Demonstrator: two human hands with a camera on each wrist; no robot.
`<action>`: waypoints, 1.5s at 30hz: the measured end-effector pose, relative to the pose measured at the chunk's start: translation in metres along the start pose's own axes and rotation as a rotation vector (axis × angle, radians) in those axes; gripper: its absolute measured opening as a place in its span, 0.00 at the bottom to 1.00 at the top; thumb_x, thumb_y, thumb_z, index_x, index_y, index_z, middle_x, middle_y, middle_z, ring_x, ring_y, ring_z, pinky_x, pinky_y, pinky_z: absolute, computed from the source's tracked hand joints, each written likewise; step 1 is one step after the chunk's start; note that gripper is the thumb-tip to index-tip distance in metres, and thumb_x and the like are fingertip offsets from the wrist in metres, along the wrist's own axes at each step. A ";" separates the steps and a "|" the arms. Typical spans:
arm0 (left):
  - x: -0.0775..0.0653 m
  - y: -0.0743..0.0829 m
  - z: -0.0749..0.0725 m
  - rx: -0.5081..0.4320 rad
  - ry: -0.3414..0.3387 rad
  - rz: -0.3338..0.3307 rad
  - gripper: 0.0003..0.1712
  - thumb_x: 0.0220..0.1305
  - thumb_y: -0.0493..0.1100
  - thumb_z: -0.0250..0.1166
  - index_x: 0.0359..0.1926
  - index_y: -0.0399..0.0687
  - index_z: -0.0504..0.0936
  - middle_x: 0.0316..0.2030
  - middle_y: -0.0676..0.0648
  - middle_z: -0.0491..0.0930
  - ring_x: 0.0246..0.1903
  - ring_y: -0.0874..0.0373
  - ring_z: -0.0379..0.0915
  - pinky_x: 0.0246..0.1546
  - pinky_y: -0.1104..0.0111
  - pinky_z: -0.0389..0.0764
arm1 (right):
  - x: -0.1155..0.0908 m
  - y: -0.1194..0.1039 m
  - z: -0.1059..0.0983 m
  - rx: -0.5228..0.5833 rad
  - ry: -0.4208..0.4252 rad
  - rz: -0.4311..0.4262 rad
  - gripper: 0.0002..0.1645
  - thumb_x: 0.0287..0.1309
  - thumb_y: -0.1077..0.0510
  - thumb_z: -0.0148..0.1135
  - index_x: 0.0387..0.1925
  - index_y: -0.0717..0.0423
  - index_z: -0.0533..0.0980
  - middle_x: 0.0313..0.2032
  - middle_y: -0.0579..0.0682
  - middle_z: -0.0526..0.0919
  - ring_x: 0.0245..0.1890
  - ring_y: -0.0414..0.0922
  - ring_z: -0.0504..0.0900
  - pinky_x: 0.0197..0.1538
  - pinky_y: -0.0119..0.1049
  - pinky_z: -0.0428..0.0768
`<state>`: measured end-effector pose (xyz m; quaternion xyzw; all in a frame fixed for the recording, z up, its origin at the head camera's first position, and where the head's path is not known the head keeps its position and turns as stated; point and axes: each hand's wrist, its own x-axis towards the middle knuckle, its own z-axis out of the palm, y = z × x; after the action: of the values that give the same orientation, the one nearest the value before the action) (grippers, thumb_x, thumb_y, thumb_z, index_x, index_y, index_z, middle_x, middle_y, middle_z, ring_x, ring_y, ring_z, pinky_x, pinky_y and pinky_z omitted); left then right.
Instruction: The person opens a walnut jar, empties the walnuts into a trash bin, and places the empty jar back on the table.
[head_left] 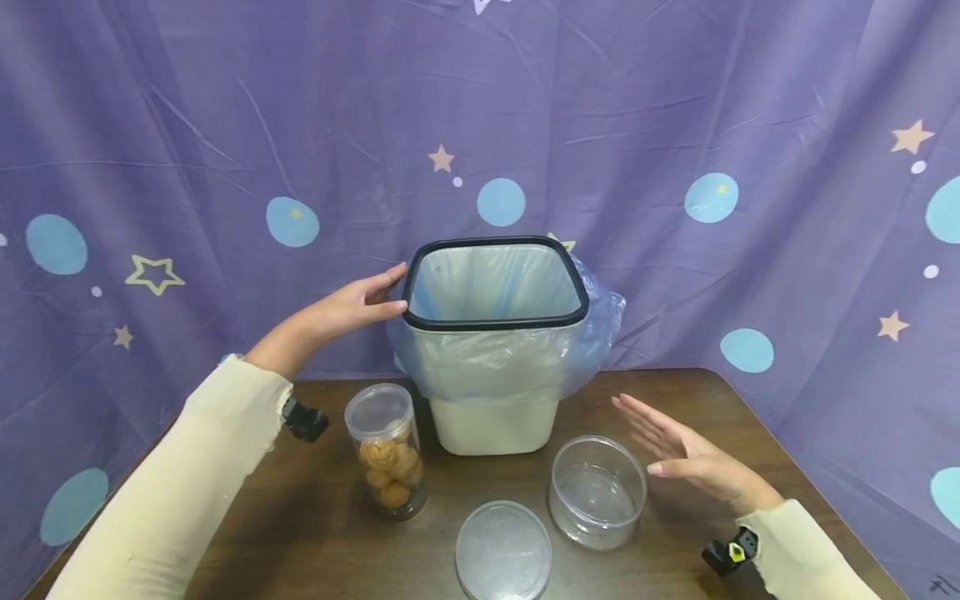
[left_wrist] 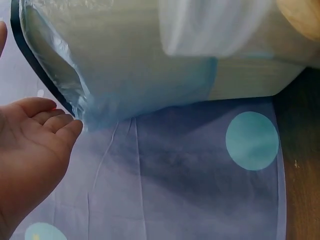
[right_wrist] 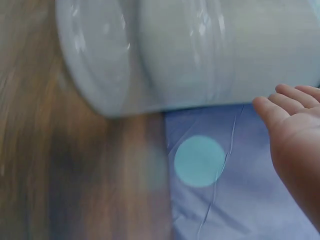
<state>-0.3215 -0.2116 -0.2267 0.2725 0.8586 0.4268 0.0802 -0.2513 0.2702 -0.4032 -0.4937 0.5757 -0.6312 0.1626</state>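
A pale trash bin [head_left: 495,425] with a black rim stands upright at the back of the table, lined with a thin blue bag [head_left: 600,325] that hangs over its outside. My left hand [head_left: 352,304] is at the rim's left side, fingers extended, fingertips at or very near it; the left wrist view shows this hand [left_wrist: 40,145] beside the bag. To the right, my right hand [head_left: 693,458] hovers beside an open clear tub [head_left: 597,492], fingers straight and holding nothing. A round clear lid [head_left: 503,552] lies flat in front of the bin.
A clear lidded jar of cookies [head_left: 386,454] stands upright left of the bin, below my left forearm. Behind the brown wooden table [head_left: 300,517] hangs a purple patterned curtain [head_left: 600,125]. The tub sits close to the lid's right side.
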 end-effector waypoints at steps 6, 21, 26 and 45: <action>-0.010 -0.008 0.000 0.013 -0.013 0.009 0.41 0.69 0.50 0.54 0.74 0.46 0.43 0.73 0.39 0.39 0.71 0.43 0.37 0.69 0.49 0.46 | 0.011 -0.008 0.014 -0.016 -0.037 -0.017 0.49 0.53 0.80 0.45 0.70 0.71 0.32 0.71 0.65 0.34 0.73 0.45 0.41 0.70 0.31 0.48; -0.030 -0.034 0.012 -0.118 0.034 0.200 0.35 0.70 0.38 0.51 0.71 0.34 0.48 0.70 0.33 0.51 0.69 0.38 0.45 0.56 0.82 0.64 | 0.029 -0.016 0.043 -0.170 0.163 0.084 0.42 0.58 0.75 0.49 0.71 0.67 0.44 0.69 0.69 0.49 0.70 0.46 0.55 0.67 0.30 0.58; -0.035 -0.043 0.015 -0.137 0.054 0.202 0.33 0.70 0.34 0.49 0.71 0.33 0.47 0.69 0.32 0.51 0.68 0.38 0.45 0.56 0.81 0.64 | 0.035 -0.015 0.049 -0.182 0.177 0.070 0.40 0.58 0.75 0.50 0.70 0.69 0.47 0.67 0.72 0.52 0.69 0.49 0.59 0.67 0.32 0.61; -0.062 -0.081 0.033 -0.223 0.034 0.325 0.34 0.71 0.40 0.51 0.71 0.33 0.48 0.65 0.60 0.63 0.63 0.68 0.60 0.58 0.76 0.67 | 0.056 -0.003 0.065 -0.205 0.112 0.025 0.39 0.56 0.75 0.53 0.68 0.71 0.51 0.66 0.66 0.61 0.67 0.49 0.62 0.66 0.36 0.63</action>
<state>-0.2896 -0.2613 -0.3158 0.3898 0.7519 0.5312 0.0254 -0.2234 0.1904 -0.3858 -0.4645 0.6514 -0.5937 0.0865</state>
